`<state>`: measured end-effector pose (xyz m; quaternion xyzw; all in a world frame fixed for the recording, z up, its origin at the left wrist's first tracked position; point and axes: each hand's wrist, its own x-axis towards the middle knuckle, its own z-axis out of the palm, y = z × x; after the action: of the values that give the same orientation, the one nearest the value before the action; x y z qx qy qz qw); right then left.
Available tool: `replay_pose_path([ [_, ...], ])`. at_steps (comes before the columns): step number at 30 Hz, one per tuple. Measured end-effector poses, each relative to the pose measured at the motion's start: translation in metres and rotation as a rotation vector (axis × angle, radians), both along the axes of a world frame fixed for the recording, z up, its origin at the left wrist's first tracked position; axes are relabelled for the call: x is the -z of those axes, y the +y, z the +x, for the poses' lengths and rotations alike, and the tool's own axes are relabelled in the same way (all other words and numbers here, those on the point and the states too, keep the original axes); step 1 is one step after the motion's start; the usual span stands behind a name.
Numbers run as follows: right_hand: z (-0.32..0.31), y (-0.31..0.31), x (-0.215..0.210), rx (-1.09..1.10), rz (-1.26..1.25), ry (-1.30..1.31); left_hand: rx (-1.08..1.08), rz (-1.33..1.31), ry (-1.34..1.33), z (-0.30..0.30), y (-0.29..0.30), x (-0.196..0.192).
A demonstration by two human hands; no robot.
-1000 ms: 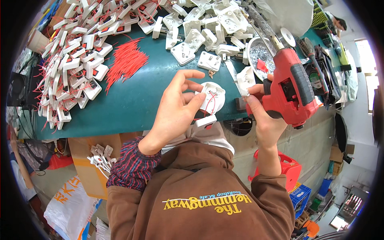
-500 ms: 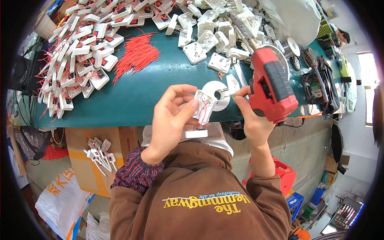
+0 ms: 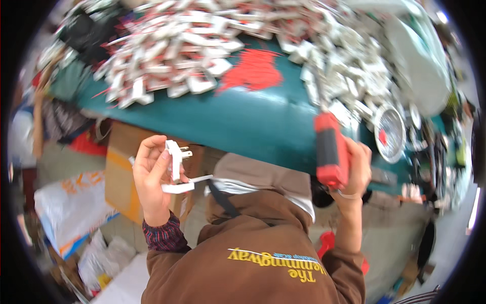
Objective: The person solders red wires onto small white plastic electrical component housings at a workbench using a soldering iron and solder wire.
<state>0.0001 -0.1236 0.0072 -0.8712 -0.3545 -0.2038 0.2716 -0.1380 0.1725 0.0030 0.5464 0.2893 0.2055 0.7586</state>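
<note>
My left hand is closed on a white plug housing, whose metal prongs point to the right. Below it hangs a small white block, beside a thin white strip; how these join is blurred. This hand is in front of the table's near edge, over a cardboard box. My right hand wraps round the right side of a red and black power tool, with some fingers hidden behind it. The tool's slim upper end points toward the heap of white parts.
Across the green table lie a large heap of white housings with red wires, a bundle of red wires and loose white casings. A round metal dish sits at the right. A cardboard box stands below the left side.
The view has shifted, and the scene is blurred. My left hand has moved left with the plug housing, off the table edge. My right hand has left a small white piece and gripped the power tool.
</note>
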Motion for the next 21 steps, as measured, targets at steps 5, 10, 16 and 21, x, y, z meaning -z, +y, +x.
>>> replay_pose_path([
  [5,-0.005,-0.016,0.028,0.142,0.088,-0.004,-0.374,0.426,0.291,-0.068,0.102,0.037],
  [10,-0.013,-0.017,0.033,0.183,0.390,0.042,-0.648,1.093,0.901,-0.114,0.200,0.120],
  [16,-0.017,-0.024,0.024,0.246,0.305,0.107,-0.580,0.899,1.014,-0.131,0.235,0.262],
  [21,-0.026,-0.039,0.015,0.262,0.363,0.137,-0.864,1.292,0.711,-0.080,0.227,0.195],
])
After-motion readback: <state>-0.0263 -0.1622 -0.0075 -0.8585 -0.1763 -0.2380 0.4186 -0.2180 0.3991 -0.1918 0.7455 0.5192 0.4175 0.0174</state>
